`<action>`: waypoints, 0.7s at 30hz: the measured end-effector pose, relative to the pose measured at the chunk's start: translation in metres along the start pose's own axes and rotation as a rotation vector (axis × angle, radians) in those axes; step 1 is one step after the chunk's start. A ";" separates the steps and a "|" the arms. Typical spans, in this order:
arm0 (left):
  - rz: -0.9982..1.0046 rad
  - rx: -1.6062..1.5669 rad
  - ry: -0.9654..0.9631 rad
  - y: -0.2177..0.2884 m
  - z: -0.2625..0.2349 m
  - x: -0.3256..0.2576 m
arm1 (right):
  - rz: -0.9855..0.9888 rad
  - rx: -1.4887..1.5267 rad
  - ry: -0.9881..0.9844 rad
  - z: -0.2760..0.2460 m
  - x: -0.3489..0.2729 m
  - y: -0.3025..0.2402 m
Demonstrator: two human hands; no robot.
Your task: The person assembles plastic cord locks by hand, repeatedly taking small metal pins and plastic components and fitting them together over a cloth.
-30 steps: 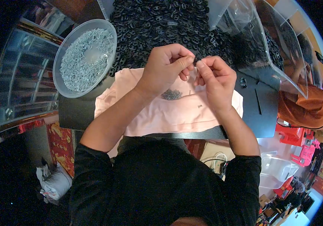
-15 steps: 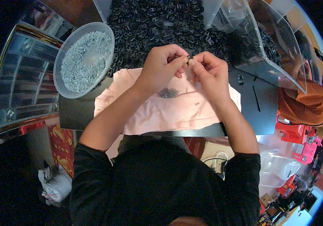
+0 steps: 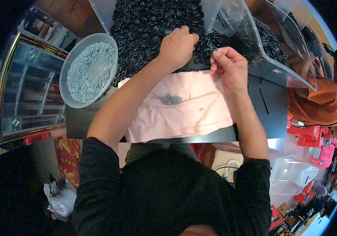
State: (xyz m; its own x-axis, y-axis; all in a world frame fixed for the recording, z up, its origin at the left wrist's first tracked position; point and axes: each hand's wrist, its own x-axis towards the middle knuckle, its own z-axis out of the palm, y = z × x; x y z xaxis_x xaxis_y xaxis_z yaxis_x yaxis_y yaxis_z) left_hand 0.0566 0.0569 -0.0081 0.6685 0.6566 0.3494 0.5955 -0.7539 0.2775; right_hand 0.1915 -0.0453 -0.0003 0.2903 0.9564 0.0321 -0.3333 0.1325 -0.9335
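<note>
My left hand (image 3: 178, 47) is over a wide heap of small black oval pieces with holes (image 3: 156, 17). Its fingers curl down into the heap, and their tips are hidden. At the heap's near right side, my right hand (image 3: 231, 70) pinches a small dark piece (image 3: 214, 50) between thumb and forefinger. Below both hands a pale pink cloth (image 3: 156, 126) lies on the table. On it rests a little pile of grey metal pins or screws (image 3: 171, 99), with a couple of loose ones to its right.
A round clear bowl (image 3: 115, 69) of silver pins or screws stands at the left. On the right, a clear plastic bin (image 3: 270, 59) tilts with black pieces inside. A thin dark rod (image 3: 264, 101) lies on the black table (image 3: 251, 118). Beyond the right edge is a person's orange-brown sleeve (image 3: 319, 106).
My hands were together over the cloth with a small dark piece between their fingertips. Now they are apart: the left has moved up onto the heap, the right slightly to the right.
</note>
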 end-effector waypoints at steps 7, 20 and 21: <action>0.025 0.002 0.116 -0.001 0.003 -0.010 | -0.023 -0.076 0.007 0.001 -0.001 -0.002; -0.149 -0.757 0.050 0.007 -0.048 -0.070 | -0.037 -0.173 -0.205 0.013 -0.015 -0.006; -0.153 -0.758 0.049 0.008 -0.047 -0.073 | -0.059 -0.206 -0.259 0.013 -0.016 -0.004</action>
State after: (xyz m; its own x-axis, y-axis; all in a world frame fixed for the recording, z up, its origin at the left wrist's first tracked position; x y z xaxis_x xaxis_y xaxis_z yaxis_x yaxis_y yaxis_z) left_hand -0.0084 0.0015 0.0110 0.5725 0.7660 0.2922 0.2001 -0.4762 0.8562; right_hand 0.1765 -0.0580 0.0074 0.0576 0.9865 0.1530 -0.1265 0.1593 -0.9791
